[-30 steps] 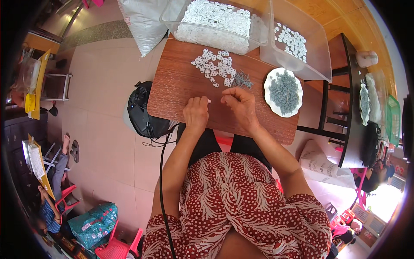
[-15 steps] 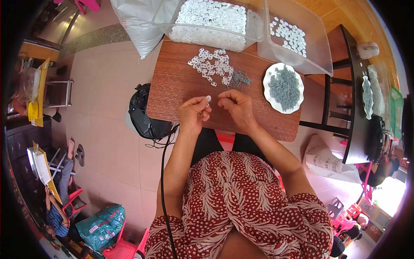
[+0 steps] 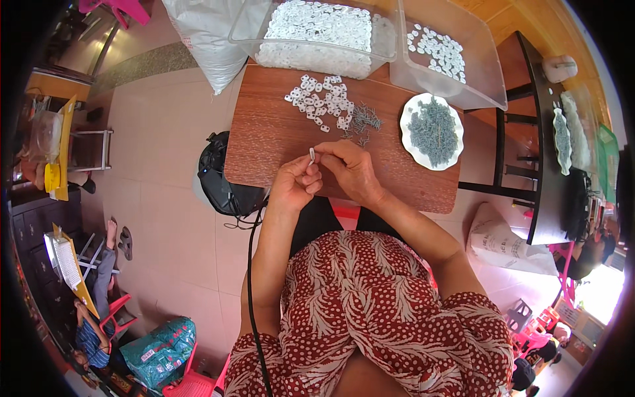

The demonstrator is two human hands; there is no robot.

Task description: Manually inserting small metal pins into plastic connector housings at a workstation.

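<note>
Both hands are brought together over the near edge of the counter [image 3: 264, 142]: the left hand [image 3: 296, 185] is pinched, thumb against forefinger, on a small white plastic piece [image 3: 312, 155] held upright at its fingertips, while the right hand [image 3: 348, 171] is closed beside it at 3 o'clock, its fingertips touching the same piece. Whether a pin is gripped in the right hand cannot be told.

The piece is judged to be very light, stiff and smooth, easily dropped, so it is best pinched by its flat faces at the edges.

Counted from left to right: one black bag [image 3: 221, 185] is seen on the floor at 9 o'clock of the hands; one loose heap of white pieces [image 3: 321, 102] is spread on the counter at 12 o'clock, too many to be counted singly; one small scatter of grey pins [image 3: 364, 122] lies just beside that heap; one white plate [image 3: 431, 132], heaped with more grey pins, stands at 2 o'clock. Two clear bins are set along the far edge, the left bin [image 3: 317, 33] filled nearly full with white pieces, the right bin [image 3: 450, 56] holding a thin layer. One white sack [image 3: 205, 33] lies at 11 o'clock.
</note>
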